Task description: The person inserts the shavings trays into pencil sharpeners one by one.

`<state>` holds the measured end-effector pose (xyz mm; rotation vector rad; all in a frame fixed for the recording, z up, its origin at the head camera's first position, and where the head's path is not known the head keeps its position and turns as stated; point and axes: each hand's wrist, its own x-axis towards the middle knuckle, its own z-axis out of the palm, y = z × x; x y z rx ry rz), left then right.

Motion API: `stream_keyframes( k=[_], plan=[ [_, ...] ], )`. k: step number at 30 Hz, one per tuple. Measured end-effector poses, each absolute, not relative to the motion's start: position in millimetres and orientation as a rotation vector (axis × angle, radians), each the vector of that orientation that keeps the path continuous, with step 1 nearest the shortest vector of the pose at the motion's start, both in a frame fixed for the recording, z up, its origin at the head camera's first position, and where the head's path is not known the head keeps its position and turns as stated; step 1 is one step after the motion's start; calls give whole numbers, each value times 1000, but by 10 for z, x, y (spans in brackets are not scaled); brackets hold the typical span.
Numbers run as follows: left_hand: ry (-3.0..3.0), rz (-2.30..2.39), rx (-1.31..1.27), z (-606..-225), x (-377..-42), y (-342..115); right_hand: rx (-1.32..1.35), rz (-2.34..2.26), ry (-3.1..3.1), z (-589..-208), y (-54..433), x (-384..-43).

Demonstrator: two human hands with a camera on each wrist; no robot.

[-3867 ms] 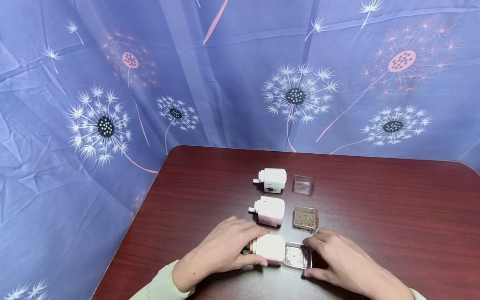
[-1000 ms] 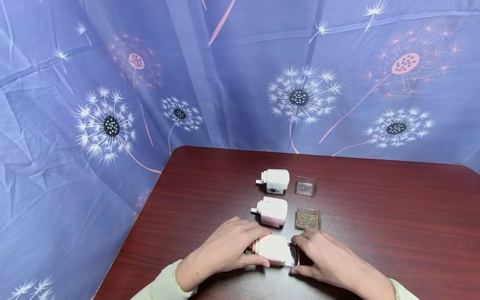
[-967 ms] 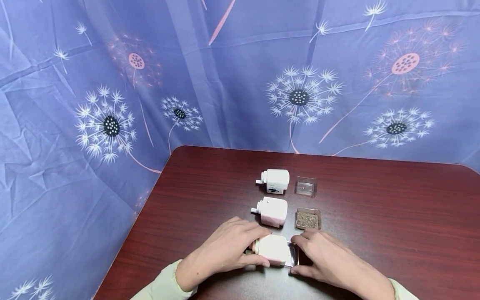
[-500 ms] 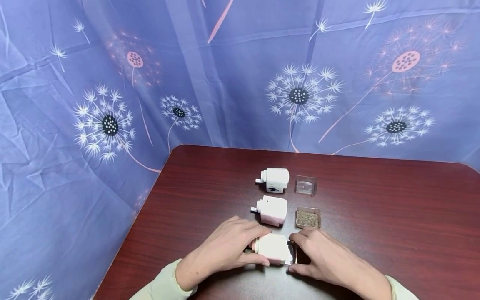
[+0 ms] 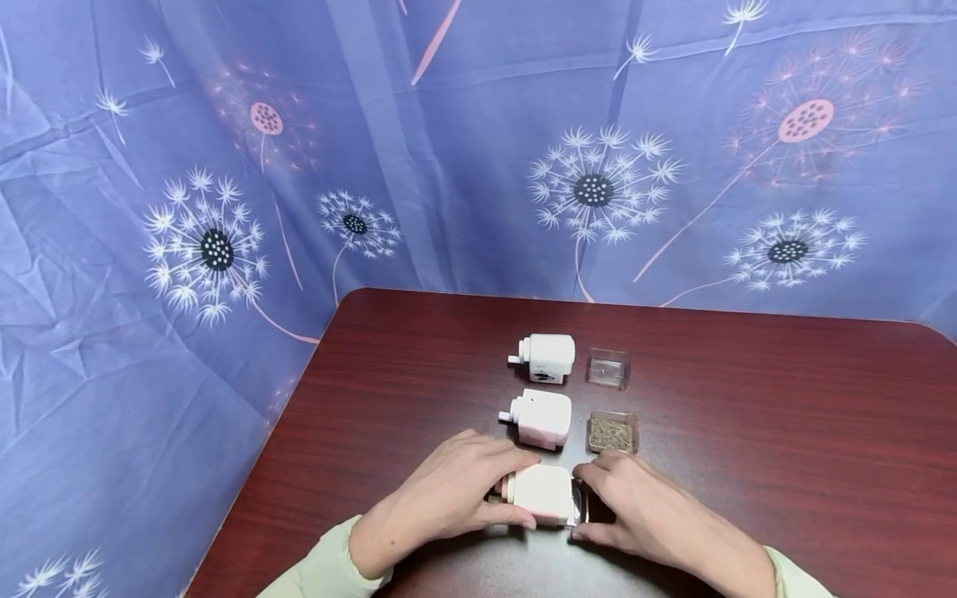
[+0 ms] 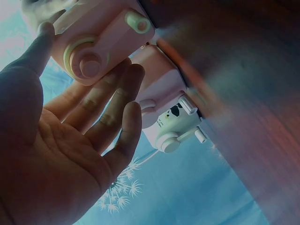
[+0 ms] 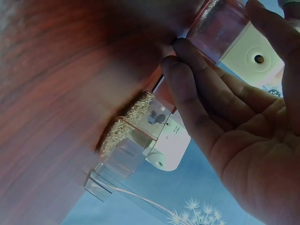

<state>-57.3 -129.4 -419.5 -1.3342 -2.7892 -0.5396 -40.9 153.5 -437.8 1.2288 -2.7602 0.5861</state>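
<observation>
Blue dandelion cloth backs red-brown table. Left hand grips near sharpener; 2 more sharpeners lined up behind it. Clear drawer juts from near sharpener's right end. 2 trays beyond, 1 holding shavings. Right hand pinches drawer by its sides.

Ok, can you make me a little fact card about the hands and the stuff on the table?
Left hand: grips the near box
Right hand: holds the near tray
Near tray: clear, sticks out from the near box's right end
Other boxes: pale pink middle box, white far box
Middle tray: holds brown bits, right of the middle box
Far tray: clear, right of the far box
Table: dark reddish brown
Behind: blue cloth with dandelion prints
</observation>
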Motion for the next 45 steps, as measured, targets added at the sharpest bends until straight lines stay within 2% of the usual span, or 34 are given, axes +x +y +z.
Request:
stream_keyframes(
  k=[45],
  plan=[
    [-2761,-576,-1334,-4204,-561,-1293,1188,618,-2777,-4374,1369,-423]
  ],
)
